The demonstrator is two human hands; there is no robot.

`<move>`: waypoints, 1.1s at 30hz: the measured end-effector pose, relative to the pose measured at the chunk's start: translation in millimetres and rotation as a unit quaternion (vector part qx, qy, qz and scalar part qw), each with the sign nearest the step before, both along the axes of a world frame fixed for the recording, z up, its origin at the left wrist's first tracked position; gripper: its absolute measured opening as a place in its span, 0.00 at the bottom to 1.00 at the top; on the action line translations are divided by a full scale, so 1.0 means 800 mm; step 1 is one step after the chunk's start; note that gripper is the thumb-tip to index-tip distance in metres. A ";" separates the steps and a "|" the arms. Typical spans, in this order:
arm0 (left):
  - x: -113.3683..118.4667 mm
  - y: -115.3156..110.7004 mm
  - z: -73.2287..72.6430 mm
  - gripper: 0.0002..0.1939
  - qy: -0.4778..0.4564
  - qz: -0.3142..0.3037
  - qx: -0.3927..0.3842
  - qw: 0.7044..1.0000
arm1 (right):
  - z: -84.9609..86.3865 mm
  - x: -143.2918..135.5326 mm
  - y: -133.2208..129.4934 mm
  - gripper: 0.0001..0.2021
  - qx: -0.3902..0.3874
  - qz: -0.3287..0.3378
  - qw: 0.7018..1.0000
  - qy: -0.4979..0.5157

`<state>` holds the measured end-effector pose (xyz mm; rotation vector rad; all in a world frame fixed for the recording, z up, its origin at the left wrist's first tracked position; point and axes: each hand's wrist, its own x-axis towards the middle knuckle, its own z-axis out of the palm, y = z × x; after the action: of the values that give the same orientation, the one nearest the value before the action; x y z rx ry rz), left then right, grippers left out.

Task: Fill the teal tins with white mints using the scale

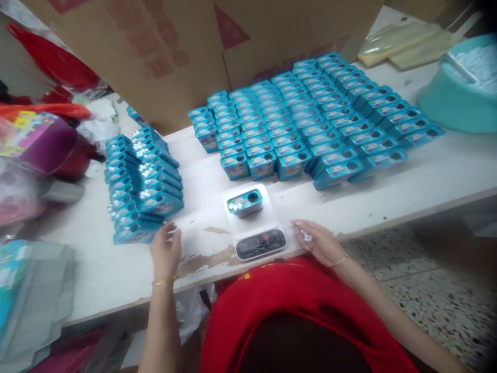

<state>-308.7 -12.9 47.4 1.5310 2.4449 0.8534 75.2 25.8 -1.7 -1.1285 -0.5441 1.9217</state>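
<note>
A small blue box (248,206) with a dark round hole in its top stands on a white digital scale (233,228); a few white pellets lie on the box's top at one end. My right hand (316,241), palm up beside the scale, cups several small white pellets (306,235) in its curled fingers. On the other side, my left hand (166,251) is near the closest blue box (135,233) of the left group. Its thumb and fingers are apart and I see nothing between them. Many boxes of that group (161,202) carry white pellets on top.
Rows of similar blue boxes (287,119) fill the back of the white table (388,197), before a large cardboard carton (186,46). A teal tub (454,98) of white pieces stands at right. Flattened cartons (42,290) lie at left, below plastic bags (23,191).
</note>
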 end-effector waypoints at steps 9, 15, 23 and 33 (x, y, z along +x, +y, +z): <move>0.071 0.030 0.013 0.14 -0.042 -0.182 0.072 0.980 | 0.011 -0.004 0.002 0.16 -0.010 -0.008 0.999 -0.030; 0.101 0.040 0.035 0.12 -0.037 -0.241 0.140 0.960 | 0.090 -0.027 0.024 0.17 0.059 0.058 0.993 -0.084; 0.132 0.036 0.046 0.25 0.148 -0.314 0.163 0.923 | 0.148 -0.063 0.055 0.15 0.146 0.104 0.983 -0.049; 0.189 0.070 0.062 0.24 0.239 -0.370 0.111 0.891 | 0.098 -0.020 0.021 0.16 0.042 0.040 0.995 -0.078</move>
<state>-157.5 43.0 96.7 2.7512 1.7272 0.6527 59.0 42.3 76.6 -1.2250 -0.7591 1.8683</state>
